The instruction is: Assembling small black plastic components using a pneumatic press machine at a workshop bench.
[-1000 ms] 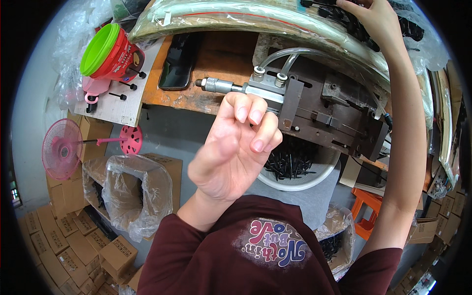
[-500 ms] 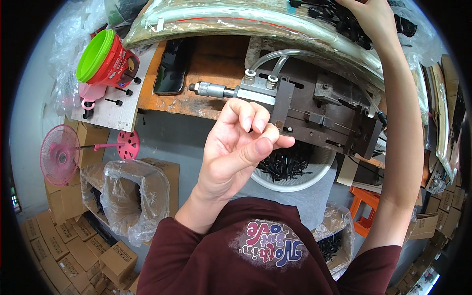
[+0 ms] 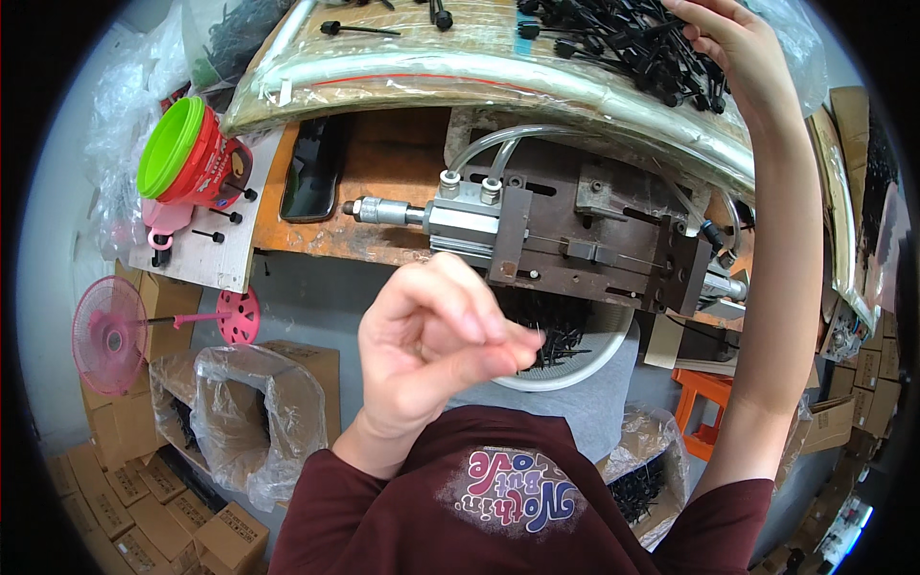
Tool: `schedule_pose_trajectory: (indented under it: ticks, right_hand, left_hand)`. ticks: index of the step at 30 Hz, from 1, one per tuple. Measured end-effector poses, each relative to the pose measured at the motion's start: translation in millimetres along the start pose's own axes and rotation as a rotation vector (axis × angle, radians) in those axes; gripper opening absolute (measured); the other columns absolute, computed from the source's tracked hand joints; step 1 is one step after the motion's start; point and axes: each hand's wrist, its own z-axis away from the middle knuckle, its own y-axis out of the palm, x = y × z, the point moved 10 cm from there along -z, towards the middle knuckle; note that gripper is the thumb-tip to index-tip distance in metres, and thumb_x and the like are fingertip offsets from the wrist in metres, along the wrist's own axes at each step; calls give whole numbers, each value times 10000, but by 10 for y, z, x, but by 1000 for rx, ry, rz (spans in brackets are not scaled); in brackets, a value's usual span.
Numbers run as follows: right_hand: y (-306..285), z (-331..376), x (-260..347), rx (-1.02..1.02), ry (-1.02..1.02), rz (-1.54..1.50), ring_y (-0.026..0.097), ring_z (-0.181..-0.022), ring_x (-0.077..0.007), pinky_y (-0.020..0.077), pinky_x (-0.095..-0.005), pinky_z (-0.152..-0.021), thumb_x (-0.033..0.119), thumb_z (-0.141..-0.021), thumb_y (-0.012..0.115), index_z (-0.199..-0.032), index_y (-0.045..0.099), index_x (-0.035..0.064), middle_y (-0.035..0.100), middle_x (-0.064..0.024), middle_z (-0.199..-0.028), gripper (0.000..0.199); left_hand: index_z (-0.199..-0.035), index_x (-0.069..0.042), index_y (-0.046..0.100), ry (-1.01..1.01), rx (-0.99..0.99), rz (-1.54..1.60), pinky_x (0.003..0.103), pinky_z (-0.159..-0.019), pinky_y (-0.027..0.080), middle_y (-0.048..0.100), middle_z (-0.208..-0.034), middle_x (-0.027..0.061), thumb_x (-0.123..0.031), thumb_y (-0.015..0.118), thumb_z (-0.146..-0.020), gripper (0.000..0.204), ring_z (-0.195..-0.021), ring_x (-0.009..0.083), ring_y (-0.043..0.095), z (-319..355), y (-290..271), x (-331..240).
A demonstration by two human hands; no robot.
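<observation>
Two hands work at different heights over a cluttered tabletop [image 3: 383, 244]. On it sits a dark metal fixture [image 3: 594, 244] with a pneumatic cylinder [image 3: 460, 216], above a white basin [image 3: 575, 369] that seems placed to catch finished pieces. The right hand [image 3: 733, 43] reaches up into a heap of black plastic pins [image 3: 613, 43] on the wrapped shelf [image 3: 460, 72]; whether its grip has closed on any I cannot tell. The left hand [image 3: 431, 350] hangs in front of the fixture, its grip narrow, fingertips [image 3: 513, 340] pinched, seemingly on one thin dark piece. Against half a second ago, the left hand sits lower and more curled; the right remains in the heap.
</observation>
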Motion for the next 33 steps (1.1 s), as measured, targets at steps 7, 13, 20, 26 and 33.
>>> schedule_pose_trajectory:
  ticks: [7,13,20,26,33]
  right_hand:
    - [-226,65,-38,-39,-73,-343,610,-732,-81,493,-185,-640,62,-890,697,-961,666,19,662,-35,-850,88]
    - [-307,44,-507,104,-65,-463,666,-984,-155,526,-261,-875,135,-901,701,-1124,684,-20,701,-97,-1084,272]
    - [-130,249,-571,73,-47,-486,678,-995,-185,546,-284,-920,75,-907,686,-1091,675,-55,697,-122,-1047,225]
    - [-125,300,-475,51,-55,-468,676,-1001,-188,548,-289,-928,61,-919,664,-1108,664,-64,691,-134,-1071,226]
    - [-111,557,-252,-107,-58,-440,646,-789,-125,534,-246,-750,69,-895,693,-964,652,17,664,-53,-866,96]
  left_hand:
    - [-905,-143,506,191,148,251,255,-703,361,509,-891,5,46,657,-863,246,-707,121,544,-1,462,-444]
    - [-906,-133,502,138,127,408,282,-765,370,540,-885,21,-93,533,-970,81,-690,152,571,31,993,-749]
    - [-869,-139,479,192,66,381,271,-742,372,528,-831,1,-91,556,-950,121,-649,138,548,57,1110,-708]
    - [-838,-144,460,229,29,337,262,-723,373,518,-786,-15,-89,575,-933,159,-613,126,527,27,1154,-705]
    - [-801,-149,437,271,-28,264,252,-700,375,506,-732,-35,-87,598,-913,206,-572,111,503,7,1124,-755]
